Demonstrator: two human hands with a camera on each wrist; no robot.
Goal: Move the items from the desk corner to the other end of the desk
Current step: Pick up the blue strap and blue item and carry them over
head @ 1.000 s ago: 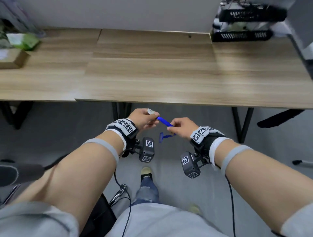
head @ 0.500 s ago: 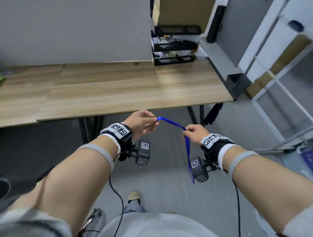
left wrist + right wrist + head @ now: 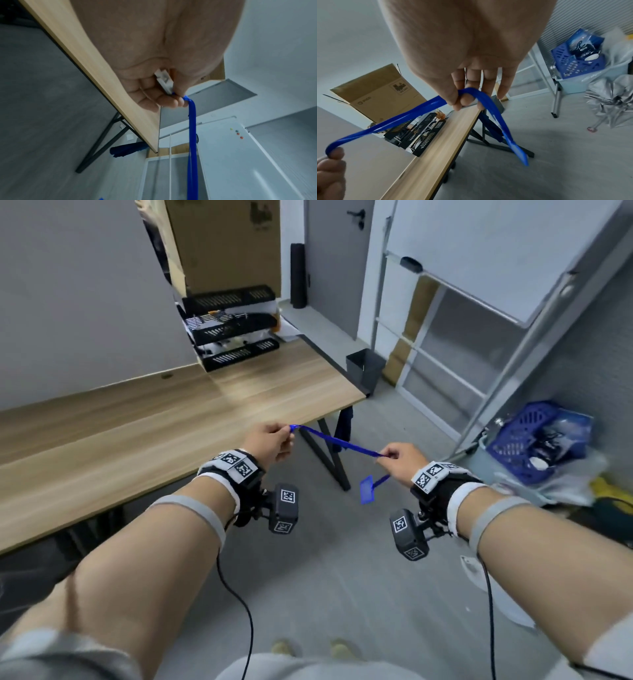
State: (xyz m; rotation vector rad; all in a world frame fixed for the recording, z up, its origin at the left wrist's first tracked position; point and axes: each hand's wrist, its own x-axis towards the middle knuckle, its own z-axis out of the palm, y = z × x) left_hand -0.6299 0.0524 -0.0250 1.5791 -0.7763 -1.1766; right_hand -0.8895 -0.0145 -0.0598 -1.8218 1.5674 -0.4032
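Observation:
A blue lanyard (image 3: 337, 441) stretches between my two hands, in the air just off the front edge of the wooden desk (image 3: 144, 433). My left hand (image 3: 274, 440) pinches one end, and a small white clip (image 3: 163, 81) lies in its curled fingers. My right hand (image 3: 394, 458) pinches the strap (image 3: 471, 92) further along. The rest of the strap hangs below the right hand and ends in a blue tag (image 3: 368, 489). In the left wrist view the strap (image 3: 193, 135) runs away from the fingertips.
A stack of black mesh paper trays (image 3: 233, 326) stands on the desk's far right corner, with a cardboard box (image 3: 222, 244) behind it. A dark bin (image 3: 364, 368), a whiteboard stand (image 3: 479, 344) and a blue basket (image 3: 527, 440) are on the floor to the right.
The view has swung to the right, toward the desk's right end. My hands have moved apart, drawing the lanyard out between them, and its hanging end with the tag has swung up.

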